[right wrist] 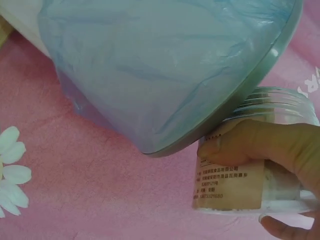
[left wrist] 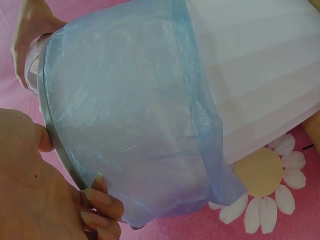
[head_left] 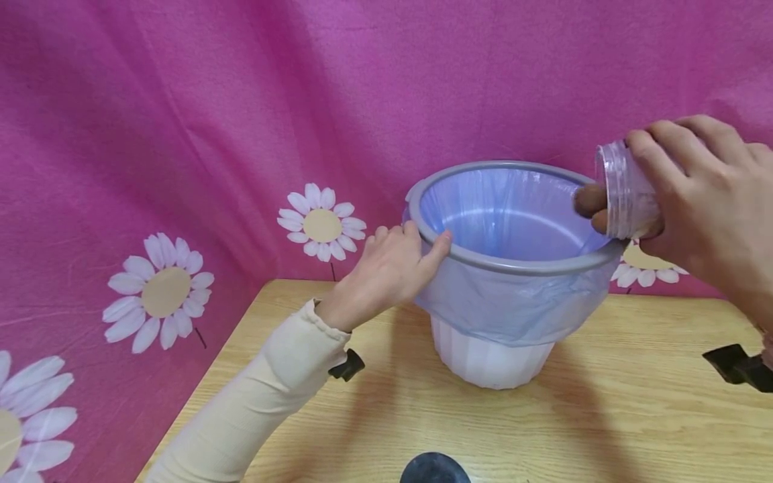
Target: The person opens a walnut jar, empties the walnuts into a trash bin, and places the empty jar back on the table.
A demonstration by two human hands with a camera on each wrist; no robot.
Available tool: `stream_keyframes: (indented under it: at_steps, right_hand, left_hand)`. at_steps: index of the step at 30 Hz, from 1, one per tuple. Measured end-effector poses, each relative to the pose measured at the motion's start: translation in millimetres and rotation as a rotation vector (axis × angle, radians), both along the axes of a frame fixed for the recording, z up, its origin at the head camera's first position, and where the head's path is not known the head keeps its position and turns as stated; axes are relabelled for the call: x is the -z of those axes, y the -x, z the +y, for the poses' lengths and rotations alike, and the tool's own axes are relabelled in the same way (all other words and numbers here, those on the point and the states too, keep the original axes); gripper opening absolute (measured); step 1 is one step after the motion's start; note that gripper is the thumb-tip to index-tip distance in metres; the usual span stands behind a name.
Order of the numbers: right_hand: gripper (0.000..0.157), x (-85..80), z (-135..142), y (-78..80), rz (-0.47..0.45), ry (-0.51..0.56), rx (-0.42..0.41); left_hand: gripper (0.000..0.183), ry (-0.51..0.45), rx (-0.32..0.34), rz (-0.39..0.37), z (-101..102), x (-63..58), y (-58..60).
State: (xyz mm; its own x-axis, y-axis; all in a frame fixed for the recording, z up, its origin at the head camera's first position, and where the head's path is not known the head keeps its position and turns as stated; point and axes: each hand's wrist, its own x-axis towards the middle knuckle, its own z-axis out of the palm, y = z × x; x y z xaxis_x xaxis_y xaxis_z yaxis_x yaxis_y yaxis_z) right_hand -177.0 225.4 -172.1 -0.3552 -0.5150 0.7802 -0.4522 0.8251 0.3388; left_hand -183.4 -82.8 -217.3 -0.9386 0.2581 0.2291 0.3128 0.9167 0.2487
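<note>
A white trash can (head_left: 492, 365) with a grey rim (head_left: 519, 267) stands on the wooden table, lined with a thin blue plastic bag (head_left: 513, 305). My left hand (head_left: 386, 265) grips the rim on its left side, thumb on the near side and fingers curled over the edge. With my right hand (head_left: 712, 181) I hold a clear plastic jar (head_left: 631, 191) sideways at the right rim, its mouth facing the can's opening. Brown roundish pieces (head_left: 590, 200) are at the jar's mouth. A printed tan label (right wrist: 235, 187) shows on the jar in the right wrist view.
A pink cloth (head_left: 241, 100) printed with white daisies hangs behind and to the left of the wooden table (head_left: 652, 376). Part of a dark round object (head_left: 435, 468) shows at the near edge of the head view.
</note>
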Motion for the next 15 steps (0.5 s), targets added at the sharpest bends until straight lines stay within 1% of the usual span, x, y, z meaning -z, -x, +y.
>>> stream_keyframes:
  at_steps: [4, 7, 8, 11, 13, 15]
  right_hand:
    - [0.117, -0.5, 0.4, -0.7, -0.036, 0.003, 0.029]
    - [0.119, -0.4, 0.5, -0.9, -0.032, -0.006, 0.026]
    - [0.117, -0.4, 0.5, -1.0, -0.027, -0.01, 0.02]
    - [0.083, 0.2, -1.2, 0.2, 0.016, -0.012, 0.001]
    - [0.07, 0.0, -2.2, 0.9, 0.043, -0.021, -0.018]
    - [0.061, 0.4, -3.8, 2.2, 0.078, -0.024, -0.026]
  left_hand:
    - [0.065, -0.002, 0.002, -0.002, 0.0, 0.7, 0.2]
    - [0.065, 0.002, 0.004, 0.003, 0.2, 0.9, 0.5]
    - [0.065, 0.004, 0.004, 0.006, 0.2, 0.9, 0.6]
    - [0.065, 0.005, 0.003, 0.014, -0.1, 0.8, 0.8]
    - [0.064, 0.006, 0.001, 0.018, -0.3, 0.9, 0.7]
    - [0.064, 0.007, -0.002, 0.023, -0.4, 0.9, 0.6]
